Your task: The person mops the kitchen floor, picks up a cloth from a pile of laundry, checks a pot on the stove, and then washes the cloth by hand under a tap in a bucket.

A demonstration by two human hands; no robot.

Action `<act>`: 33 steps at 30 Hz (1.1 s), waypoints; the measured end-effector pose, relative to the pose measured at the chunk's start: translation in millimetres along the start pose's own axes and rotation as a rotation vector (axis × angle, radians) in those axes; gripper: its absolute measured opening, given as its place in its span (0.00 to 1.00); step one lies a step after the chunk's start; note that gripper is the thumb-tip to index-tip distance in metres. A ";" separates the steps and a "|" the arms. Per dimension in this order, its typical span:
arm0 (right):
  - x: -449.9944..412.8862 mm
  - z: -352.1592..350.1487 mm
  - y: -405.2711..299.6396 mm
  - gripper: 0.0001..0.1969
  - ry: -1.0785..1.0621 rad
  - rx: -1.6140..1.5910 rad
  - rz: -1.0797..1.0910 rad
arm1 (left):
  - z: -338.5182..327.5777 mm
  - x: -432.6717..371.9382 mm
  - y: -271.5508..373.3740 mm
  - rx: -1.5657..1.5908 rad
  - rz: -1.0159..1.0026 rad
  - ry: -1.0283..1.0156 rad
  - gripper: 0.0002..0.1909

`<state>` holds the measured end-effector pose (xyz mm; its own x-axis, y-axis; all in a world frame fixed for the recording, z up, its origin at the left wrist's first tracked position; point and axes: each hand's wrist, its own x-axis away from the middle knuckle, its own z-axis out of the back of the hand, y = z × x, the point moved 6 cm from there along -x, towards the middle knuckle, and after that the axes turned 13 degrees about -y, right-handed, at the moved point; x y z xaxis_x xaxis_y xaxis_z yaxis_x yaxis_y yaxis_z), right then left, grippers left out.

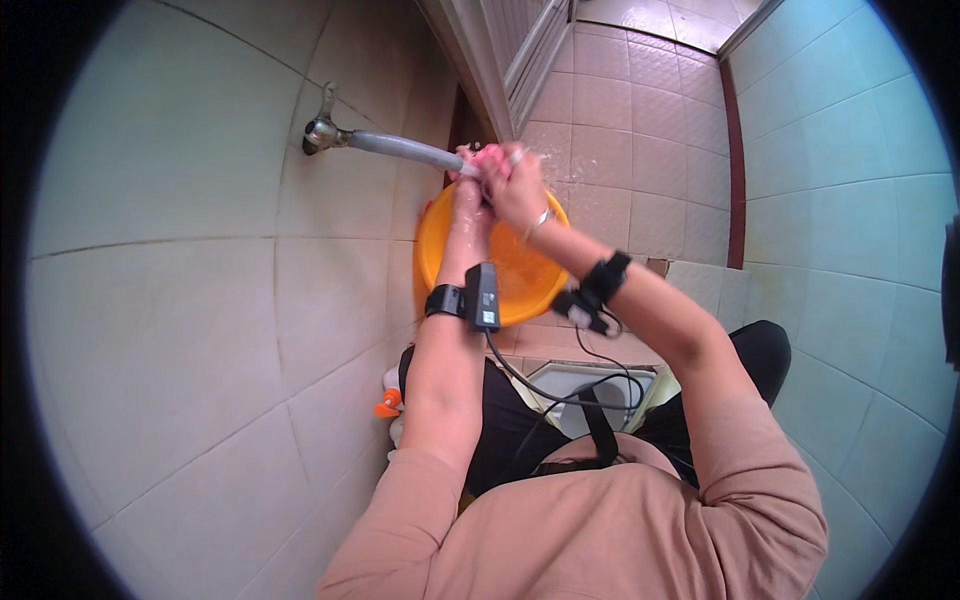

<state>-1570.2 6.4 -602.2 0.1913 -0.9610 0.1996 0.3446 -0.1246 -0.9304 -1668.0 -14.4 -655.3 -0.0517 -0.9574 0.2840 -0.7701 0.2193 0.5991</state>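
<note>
A wet, bright pink item [491, 155], perhaps a cloth, is bunched between my two hands; blur hides its shape. My left hand [466, 191] grips it from the left, partly covered by the hose end and my other hand. Over it from the right comes my right hand [517, 187], blurred, its fingers on the pink item. A grey flexible hose [409, 146] runs from the metal wall tap [325, 135] to my hands, and water splashes off to the right. Below them sits an orange plastic basin [517, 274] with water in it.
A tiled wall [172, 315] stands close on my left. Ahead is a door [517, 52], beside a pinkish tiled floor [600, 150]. A squat toilet [600, 382] lies between my legs. An orange pump top [388, 403] is by the wall. Black cables [525, 390] hang from the wrist-worn devices.
</note>
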 end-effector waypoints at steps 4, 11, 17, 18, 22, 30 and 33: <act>67.8 -43.7 -39.8 0.16 -0.107 0.161 0.110 | -4.2 43.4 25.8 0.169 0.167 -0.626 0.16; -39.5 21.2 55.7 0.25 0.128 0.146 -0.179 | -15.3 11.5 7.7 0.126 0.106 -0.004 0.21; 16.7 1.2 81.3 0.30 -0.631 -0.580 -0.619 | -21.4 30.1 38.1 0.247 0.100 -0.095 0.14; 25.3 5.6 67.9 0.26 -0.728 -0.601 -0.509 | -19.3 28.4 32.6 0.194 0.071 0.006 0.13; 19.5 27.7 50.6 0.23 -0.714 -0.786 -0.385 | -4.9 28.1 21.0 0.067 0.004 0.248 0.17; 53.2 -21.2 -20.1 0.16 -0.369 -0.283 0.109 | 4.8 38.0 28.4 -0.057 0.004 0.100 0.20; 78.4 -24.2 -61.1 0.17 -0.129 0.320 0.514 | -24.3 49.7 26.2 -0.163 -0.029 -0.059 0.19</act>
<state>-1598.5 -67.3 -537.1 0.5087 -0.8385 -0.1952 0.4340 0.4456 -0.7830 -1675.3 -51.7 -607.3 -0.0719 -0.9720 0.2236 -0.6587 0.2146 0.7212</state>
